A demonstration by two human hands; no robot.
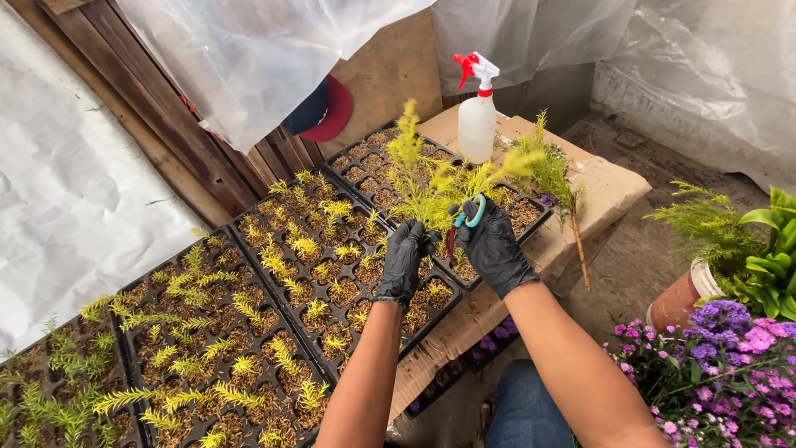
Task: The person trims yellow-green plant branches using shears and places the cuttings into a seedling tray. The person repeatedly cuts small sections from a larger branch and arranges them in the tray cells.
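My left hand (pixel 405 259), in a black glove, grips the stem of a yellow-green conifer branch (pixel 431 184) held upright over the seedling trays. In a black glove too, my right hand (pixel 492 243) holds small scissors with teal handles (pixel 471 216), blades pointing down at the base of the branch. A second green cutting with a bare stem (pixel 560 182) leans to the right of my right hand. Below the hands sits a black cell tray (pixel 332 274) with small yellow-green cuttings stuck in brown soil.
More black cell trays (pixel 174 332) of cuttings run to the lower left on cardboard (pixel 597 187). A white spray bottle with a red trigger (pixel 478 116) stands at the back. A potted shrub (pixel 705 241) and purple flowers (pixel 730 348) sit at right. Plastic sheeting hangs behind.
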